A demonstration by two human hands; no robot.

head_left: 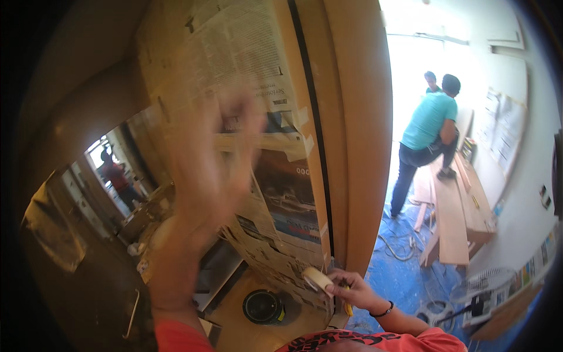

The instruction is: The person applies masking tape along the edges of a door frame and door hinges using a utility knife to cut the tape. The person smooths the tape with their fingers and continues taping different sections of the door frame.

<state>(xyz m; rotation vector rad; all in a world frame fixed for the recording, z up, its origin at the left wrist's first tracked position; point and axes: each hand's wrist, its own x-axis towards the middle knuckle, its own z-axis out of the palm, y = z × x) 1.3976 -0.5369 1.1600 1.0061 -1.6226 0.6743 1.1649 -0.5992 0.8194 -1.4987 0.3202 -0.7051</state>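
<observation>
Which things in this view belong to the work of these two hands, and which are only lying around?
Belonging, it seems:
cream tape roll, in the right hand
newspaper sheets, behind the blurred left hand

Apparently apart:
dark round object
white fan
wooden boards

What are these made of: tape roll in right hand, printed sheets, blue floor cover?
Tape roll: probably paper masking tape, matte; pale cream colour. Printed sheets: newspaper, matte; text columns and pictures show. Blue floor cover: likely thin plastic, slightly shiny; creases show.
</observation>
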